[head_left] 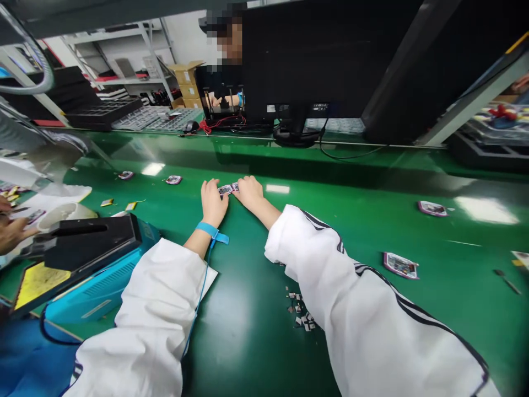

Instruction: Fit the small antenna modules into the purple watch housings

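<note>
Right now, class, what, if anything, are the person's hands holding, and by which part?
The left hand and right hand are at opposite ends of small purple-edged circuit pieces; whether they grip or merely touch them cannot be told.

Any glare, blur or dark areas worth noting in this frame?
Head view: bright glare patches on the green tabletop; head view: the monitor reads nearly black; head view: the far-left edge looks soft and stretched, while the left hand and right hand look fairly sharp.

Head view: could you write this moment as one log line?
left hand: at left end of purple-rimmed circuit-board pieces; right hand: at right end; blue wrist strap: left wrist
</note>
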The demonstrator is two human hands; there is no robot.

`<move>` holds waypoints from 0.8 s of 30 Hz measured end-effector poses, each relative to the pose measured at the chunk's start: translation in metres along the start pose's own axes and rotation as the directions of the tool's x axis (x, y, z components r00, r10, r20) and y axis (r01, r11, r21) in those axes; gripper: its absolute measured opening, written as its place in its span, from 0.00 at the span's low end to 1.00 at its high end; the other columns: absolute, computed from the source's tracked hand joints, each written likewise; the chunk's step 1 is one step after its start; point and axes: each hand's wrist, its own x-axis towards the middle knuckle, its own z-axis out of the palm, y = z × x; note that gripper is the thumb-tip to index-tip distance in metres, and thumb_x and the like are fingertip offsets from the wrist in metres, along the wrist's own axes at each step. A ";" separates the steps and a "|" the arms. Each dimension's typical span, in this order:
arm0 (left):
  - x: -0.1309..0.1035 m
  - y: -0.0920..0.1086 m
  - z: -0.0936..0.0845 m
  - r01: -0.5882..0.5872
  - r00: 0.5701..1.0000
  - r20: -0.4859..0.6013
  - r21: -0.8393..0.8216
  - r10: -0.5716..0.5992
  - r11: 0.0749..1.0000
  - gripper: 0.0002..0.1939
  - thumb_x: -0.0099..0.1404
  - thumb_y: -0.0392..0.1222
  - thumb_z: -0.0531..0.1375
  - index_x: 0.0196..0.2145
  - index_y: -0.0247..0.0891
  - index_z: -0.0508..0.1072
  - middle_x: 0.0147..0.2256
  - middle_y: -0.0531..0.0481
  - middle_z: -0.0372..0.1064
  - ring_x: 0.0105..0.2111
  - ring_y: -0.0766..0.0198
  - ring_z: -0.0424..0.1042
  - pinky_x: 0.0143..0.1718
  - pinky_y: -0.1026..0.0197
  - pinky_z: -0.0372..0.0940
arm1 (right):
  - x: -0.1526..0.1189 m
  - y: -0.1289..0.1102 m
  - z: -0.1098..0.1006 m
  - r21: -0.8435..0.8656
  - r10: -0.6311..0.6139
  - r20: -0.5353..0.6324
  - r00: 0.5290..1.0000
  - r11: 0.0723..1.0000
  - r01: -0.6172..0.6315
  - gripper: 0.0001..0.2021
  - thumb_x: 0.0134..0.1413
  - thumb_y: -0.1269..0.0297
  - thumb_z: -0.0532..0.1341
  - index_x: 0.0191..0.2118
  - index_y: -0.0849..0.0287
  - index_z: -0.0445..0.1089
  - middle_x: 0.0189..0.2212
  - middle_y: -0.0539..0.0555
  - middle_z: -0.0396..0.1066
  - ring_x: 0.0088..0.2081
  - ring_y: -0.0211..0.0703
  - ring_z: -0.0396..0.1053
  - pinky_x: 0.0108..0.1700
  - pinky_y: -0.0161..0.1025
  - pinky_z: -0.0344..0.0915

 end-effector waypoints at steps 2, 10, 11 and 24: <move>-0.019 0.022 -0.012 -0.113 0.993 0.032 0.043 0.111 0.993 0.12 0.63 0.40 0.52 0.43 0.33 0.64 0.45 0.42 0.61 0.48 0.56 0.61 0.50 0.49 0.57 | 0.002 0.000 -0.003 0.004 0.011 0.010 1.000 1.000 -0.011 0.15 0.56 0.59 0.53 0.47 0.61 0.62 0.46 0.56 0.63 0.44 0.39 0.64 0.45 0.44 0.64; -0.123 0.087 -0.027 -0.612 0.657 0.530 -0.040 0.536 0.790 0.15 0.54 0.53 0.60 0.30 0.37 0.67 0.28 0.51 0.66 0.29 0.62 0.66 0.29 0.62 0.63 | -0.059 0.051 -0.045 0.088 -0.030 -0.088 0.996 0.995 0.038 0.20 0.51 0.62 0.58 0.49 0.64 0.60 0.42 0.57 0.66 0.44 0.44 0.64 0.45 0.44 0.64; -0.128 0.088 -0.026 -0.639 0.628 0.549 -0.043 0.552 0.768 0.15 0.55 0.52 0.59 0.31 0.36 0.68 0.29 0.50 0.66 0.30 0.61 0.65 0.30 0.61 0.63 | -0.079 0.061 -0.052 0.106 -0.044 -0.092 0.995 0.993 0.054 0.22 0.47 0.66 0.60 0.49 0.64 0.60 0.41 0.57 0.68 0.44 0.45 0.64 0.45 0.44 0.63; -0.112 0.083 -0.010 -0.743 0.456 0.446 -0.286 0.770 0.605 0.08 0.64 0.38 0.51 0.34 0.35 0.69 0.33 0.51 0.71 0.33 0.66 0.69 0.37 0.65 0.65 | -0.240 0.131 -0.051 0.268 -0.046 -0.145 0.988 0.960 0.085 0.19 0.43 0.65 0.63 0.44 0.60 0.65 0.41 0.53 0.70 0.35 0.39 0.65 0.34 0.37 0.64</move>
